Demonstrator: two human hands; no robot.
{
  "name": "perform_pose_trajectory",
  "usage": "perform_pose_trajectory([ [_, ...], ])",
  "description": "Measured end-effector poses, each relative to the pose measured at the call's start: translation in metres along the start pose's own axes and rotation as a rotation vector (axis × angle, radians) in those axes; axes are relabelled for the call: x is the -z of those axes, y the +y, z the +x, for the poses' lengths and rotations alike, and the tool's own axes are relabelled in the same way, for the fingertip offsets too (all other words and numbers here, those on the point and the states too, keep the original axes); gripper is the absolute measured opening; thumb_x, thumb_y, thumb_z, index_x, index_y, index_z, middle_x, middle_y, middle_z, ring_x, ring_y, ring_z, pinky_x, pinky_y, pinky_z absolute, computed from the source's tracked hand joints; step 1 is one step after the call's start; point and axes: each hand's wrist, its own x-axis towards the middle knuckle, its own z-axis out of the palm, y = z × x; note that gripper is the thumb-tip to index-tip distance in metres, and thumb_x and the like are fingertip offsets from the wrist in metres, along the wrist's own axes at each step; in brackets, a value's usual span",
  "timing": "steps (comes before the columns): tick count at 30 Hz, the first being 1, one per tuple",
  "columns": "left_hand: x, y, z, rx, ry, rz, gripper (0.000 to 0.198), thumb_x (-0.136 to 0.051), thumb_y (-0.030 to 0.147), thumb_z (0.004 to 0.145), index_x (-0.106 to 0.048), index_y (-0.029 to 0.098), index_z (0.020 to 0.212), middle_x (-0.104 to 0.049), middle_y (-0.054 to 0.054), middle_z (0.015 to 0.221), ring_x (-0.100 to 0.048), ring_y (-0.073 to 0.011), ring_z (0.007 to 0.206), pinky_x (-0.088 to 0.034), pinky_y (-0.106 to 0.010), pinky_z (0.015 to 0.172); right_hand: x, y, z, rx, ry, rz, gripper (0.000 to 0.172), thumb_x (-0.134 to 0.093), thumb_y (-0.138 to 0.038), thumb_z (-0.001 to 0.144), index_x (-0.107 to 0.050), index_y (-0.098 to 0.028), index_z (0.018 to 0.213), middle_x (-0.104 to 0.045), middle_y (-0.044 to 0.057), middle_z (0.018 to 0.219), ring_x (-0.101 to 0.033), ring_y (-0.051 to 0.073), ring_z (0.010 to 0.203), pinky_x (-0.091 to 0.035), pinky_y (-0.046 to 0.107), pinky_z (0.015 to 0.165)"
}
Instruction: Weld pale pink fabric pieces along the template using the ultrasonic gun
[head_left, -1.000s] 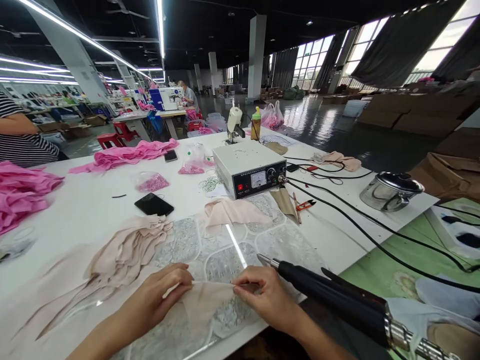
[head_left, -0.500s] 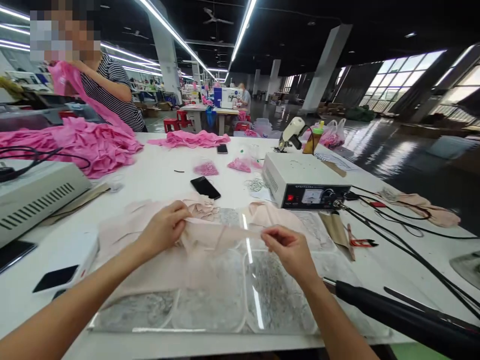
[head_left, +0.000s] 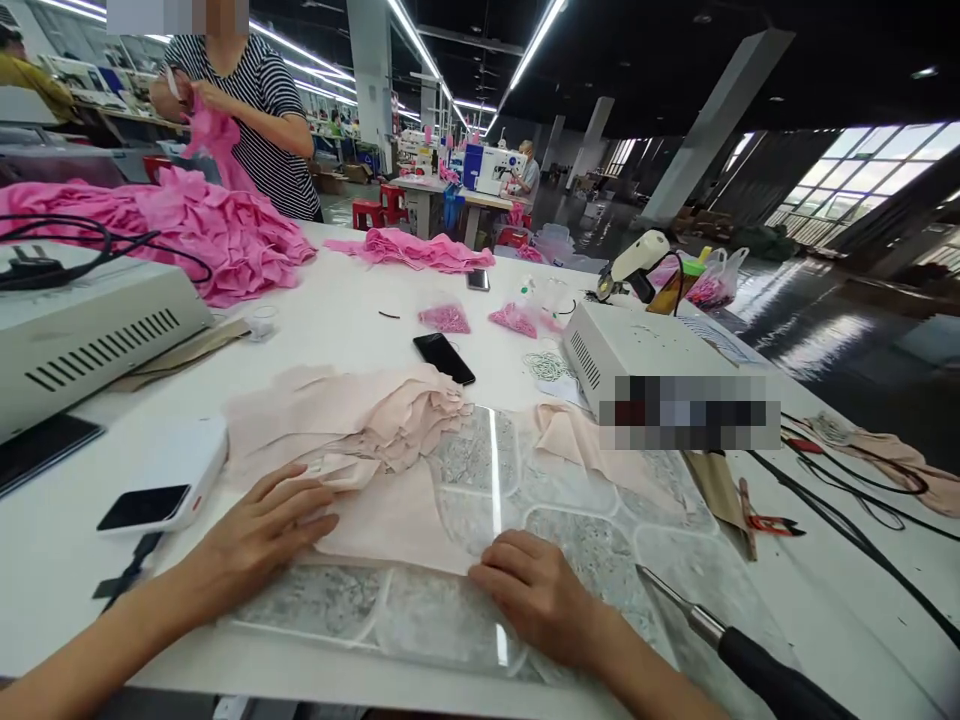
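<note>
A thin pale pink fabric piece lies on a clear sheet with a grey stone pattern. My left hand rests over its left side, fingers stretched out. At its right corner, the curled fingers of my right hand press together on the edge; the fingertips are partly hidden. Behind my left hand is a loose stack of similar pale pink pieces. Another pale pink piece lies at the sheet's upper right. Right of my right hand, a black-handled tool points its metal tip inward.
A grey-white box with cables stands back right, near red-handled snips. Another box and a white device are on the left. A black phone lies behind the stack. Across the table, a person handles bright pink cloth.
The fabric piece, held up and stretched between both hands before, now lies lowered on the sheet. My left hand has gone from a pinch to flat. The view has shifted.
</note>
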Motion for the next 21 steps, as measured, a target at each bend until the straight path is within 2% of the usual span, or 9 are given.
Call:
perform_pose_trajectory([
  [3,0.003,-0.002,0.0,-0.038,-0.044,0.03,0.041,-0.04,-0.002,0.095,-0.061,0.025,0.119,-0.07,-0.005,0.119,-0.061,-0.02,0.119,-0.037,-0.049,0.115,0.0,0.001,0.003,0.013,0.005,-0.046,0.021,-0.049,-0.001,0.09,-0.064,-0.014,0.095,-0.067,0.006,0.078,-0.056,0.017,0.071,-0.049,0.029,0.064],
  [9,0.002,-0.001,-0.001,-0.084,-0.107,0.043,0.049,-0.039,-0.004,0.094,-0.057,0.023,0.131,-0.07,-0.005,0.12,-0.06,-0.0191,0.121,-0.025,-0.048,0.121,0.002,-0.003,-0.004,-0.004,-0.057,-0.071,0.025,-0.046,0.003,0.088,-0.063,-0.015,0.093,-0.066,0.006,0.076,-0.056,0.018,0.069,-0.048,0.03,0.063],
  [13,0.006,0.007,-0.006,-0.083,-0.133,0.055,0.054,-0.042,-0.003,0.091,-0.052,0.021,0.138,-0.07,-0.006,0.124,-0.057,-0.0187,0.127,-0.015,-0.048,0.125,0.003,-0.006,-0.009,-0.074,-0.056,-0.077,0.023,-0.05,0.0,0.085,-0.062,-0.016,0.096,-0.067,0.006,0.078,-0.059,0.018,0.072,-0.052,0.03,0.066],
  [17,0.015,0.024,-0.005,0.028,-0.113,0.08,0.049,-0.05,0.012,0.091,-0.052,0.021,0.139,-0.064,-0.007,0.134,-0.05,-0.0222,0.134,-0.006,-0.05,0.126,-0.008,-0.002,-0.014,-0.055,-0.011,-0.123,0.02,-0.053,-0.003,0.081,-0.06,-0.018,0.091,-0.067,0.005,0.074,-0.06,0.018,0.065,-0.052,0.03,0.059],
  [19,0.014,0.035,0.0,0.037,-0.101,0.093,0.049,-0.058,0.025,0.091,-0.052,0.019,0.139,-0.063,-0.008,0.136,-0.049,-0.0245,0.136,0.0,-0.048,0.126,-0.012,0.002,-0.013,-0.007,0.043,-0.151,0.023,-0.049,0.002,0.08,-0.058,-0.019,0.086,-0.064,0.003,0.068,-0.058,0.017,0.059,-0.05,0.027,0.053],
  [21,0.008,0.048,0.008,0.022,-0.114,0.07,0.052,-0.066,0.034,0.088,-0.054,0.019,0.136,-0.066,-0.008,0.13,-0.051,-0.0258,0.133,0.005,-0.046,0.125,-0.009,0.006,-0.006,-0.02,0.066,-0.116,0.025,-0.048,0.004,0.079,-0.055,-0.02,0.083,-0.062,0.002,0.067,-0.058,0.015,0.058,-0.048,0.024,0.051],
])
